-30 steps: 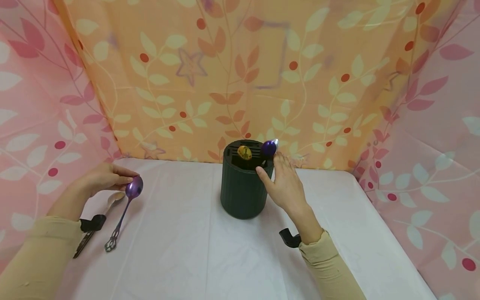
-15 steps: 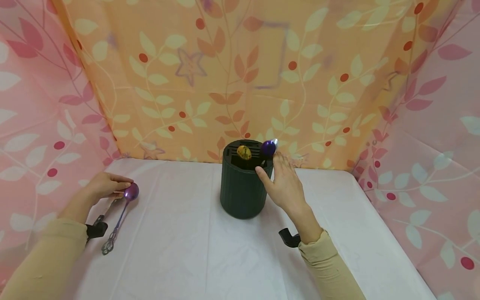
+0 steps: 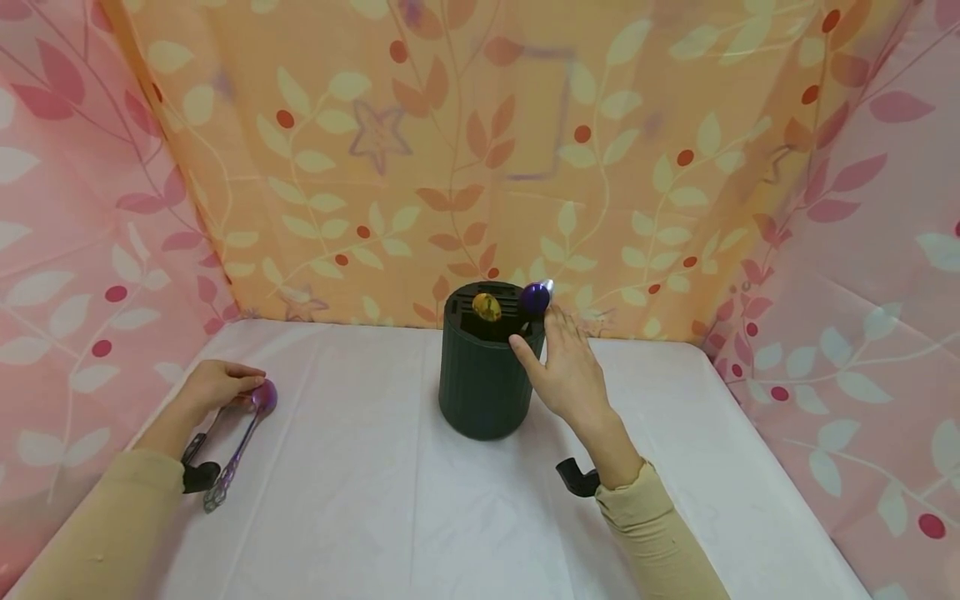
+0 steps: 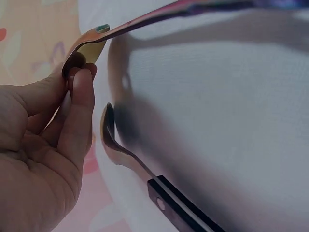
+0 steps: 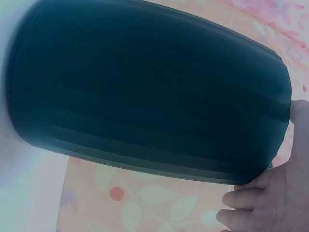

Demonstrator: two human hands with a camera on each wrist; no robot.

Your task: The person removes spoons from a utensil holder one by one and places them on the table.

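Note:
At the left of the head view my left hand (image 3: 217,392) pinches a purple spoon (image 3: 266,400) by its bowl, thumb and fingers at the bowl's edge. The spoon's ornate handle slopes back toward me. In the left wrist view it is raised above the white cloth. Under that hand lies another spoon with a black handle (image 4: 176,205), partly hidden in the head view. My right hand (image 3: 570,367) rests against the right side of a dark green ribbed utensil holder (image 3: 483,383), fingers extended and thumb at the rim.
From the holder's slotted top rise a gold spoon bowl (image 3: 487,307), a dark purple spoon bowl (image 3: 536,297) and a silver utensil tip (image 3: 549,287) behind it. The white-covered table (image 3: 337,500) ends at a patterned orange curtain (image 3: 337,167), with pink curtains at both sides.
My left hand has lowered slightly toward me with the purple spoon, now covering more of the black-handled spoon. My right hand and the holder have stayed in place.

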